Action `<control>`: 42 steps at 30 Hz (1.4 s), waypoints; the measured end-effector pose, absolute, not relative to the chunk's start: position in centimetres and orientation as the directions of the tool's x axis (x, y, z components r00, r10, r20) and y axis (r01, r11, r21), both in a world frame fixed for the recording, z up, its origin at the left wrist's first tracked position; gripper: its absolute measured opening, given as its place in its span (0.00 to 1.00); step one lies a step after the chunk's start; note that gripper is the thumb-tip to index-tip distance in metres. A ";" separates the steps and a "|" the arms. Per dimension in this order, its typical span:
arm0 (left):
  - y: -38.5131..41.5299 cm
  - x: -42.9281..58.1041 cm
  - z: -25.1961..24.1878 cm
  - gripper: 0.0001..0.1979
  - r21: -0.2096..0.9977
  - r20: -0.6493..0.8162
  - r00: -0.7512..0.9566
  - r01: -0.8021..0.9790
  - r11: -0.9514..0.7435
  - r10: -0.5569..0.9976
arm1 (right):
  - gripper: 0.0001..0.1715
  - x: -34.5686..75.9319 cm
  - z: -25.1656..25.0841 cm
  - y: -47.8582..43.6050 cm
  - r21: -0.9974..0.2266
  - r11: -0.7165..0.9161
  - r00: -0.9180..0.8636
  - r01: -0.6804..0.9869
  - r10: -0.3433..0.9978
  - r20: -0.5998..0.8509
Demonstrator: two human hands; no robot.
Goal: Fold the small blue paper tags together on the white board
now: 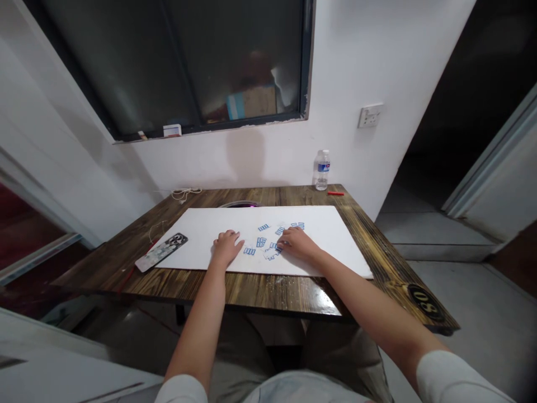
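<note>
Several small flat white pieces with blue stripes (260, 242) lie scattered on a white board (331, 252), some of them close together. My left hand (227, 246) rests on the board just left of the pieces, its fingers apart and nothing in them. Among the right-hand pieces is my right hand (297, 243), fingers bent downward and drawn together at the tips. Whatever is under those fingertips is hidden. One striped piece (249, 251) lies near my left thumb, and another (263, 227) sits farther back.
The board lies on a dark wooden table (272, 288). A phone (161, 252) overlaps its left edge. At the back are a white cable (184, 193), a water bottle (323, 170) and a red pen-like stick (335, 193). A round plate marked 80 (425, 302) is at the front right corner.
</note>
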State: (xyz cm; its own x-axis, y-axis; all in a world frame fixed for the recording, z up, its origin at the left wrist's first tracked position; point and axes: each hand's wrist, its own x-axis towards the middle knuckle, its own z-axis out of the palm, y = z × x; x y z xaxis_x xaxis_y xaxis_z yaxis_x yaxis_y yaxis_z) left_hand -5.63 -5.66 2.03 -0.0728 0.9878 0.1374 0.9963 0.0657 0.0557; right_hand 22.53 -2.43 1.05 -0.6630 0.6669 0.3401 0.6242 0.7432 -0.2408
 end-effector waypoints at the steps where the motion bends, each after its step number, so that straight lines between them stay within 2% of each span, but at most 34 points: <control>1: -5.6 -5.7 2.0 0.20 0.059 0.134 -0.071 0.996 0.063 0.988 | 0.14 22.5 1.0 -2.4 -0.240 0.743 -0.663 0.624 0.667 0.340; 12: -4.9 -5.8 0.8 0.25 0.085 0.125 -0.109 0.991 0.099 0.986 | 0.13 22.5 0.9 -2.3 -0.222 0.745 -0.664 0.630 0.664 0.345; 16: -5.1 -5.2 1.4 0.24 0.105 0.197 -0.119 0.990 0.099 0.973 | 0.14 22.5 0.7 -2.3 -0.225 0.745 -0.656 0.629 0.663 0.362; 20: -5.9 -4.1 2.7 0.19 0.150 0.253 0.108 0.977 -0.150 0.961 | 0.15 22.6 0.5 -2.0 -0.242 0.756 -0.650 0.608 0.650 0.394; 22: -6.2 -3.7 3.1 0.17 0.141 0.209 0.255 0.947 -0.287 0.944 | 0.17 22.6 0.3 -1.9 -0.256 0.776 -0.667 0.576 0.628 0.401; 25: -6.2 -3.5 3.2 0.15 0.136 0.139 0.340 0.924 -0.358 0.930 | 0.25 22.3 -0.1 -1.9 -0.258 0.816 -0.726 0.517 0.578 0.373; 28: -5.9 -3.7 3.0 0.15 0.138 0.120 0.338 0.926 -0.353 0.933 | 0.36 21.9 -0.5 -2.1 -0.254 0.848 -0.795 0.466 0.527 0.302; 30: -5.7 -3.8 2.8 0.15 0.124 0.123 0.334 0.929 -0.348 0.935 | 0.39 21.7 -0.7 -2.3 -0.265 0.856 -0.825 0.444 0.506 0.253; 34: -5.6 -3.9 2.4 0.16 0.065 0.158 0.293 0.950 -0.306 0.943 | 0.37 21.5 -0.7 -2.4 -0.292 0.848 -0.823 0.442 0.513 0.244; 37: -5.4 -3.9 1.9 0.17 0.028 0.191 0.194 0.979 -0.203 0.962 | 0.37 21.4 -0.7 -2.4 -0.289 0.853 -0.815 0.435 0.510 0.277; 42: -5.1 -4.1 1.3 0.22 0.034 0.198 0.060 0.997 -0.068 0.978 | 0.35 21.3 -0.8 -2.5 -0.261 0.846 -0.800 0.465 0.528 0.285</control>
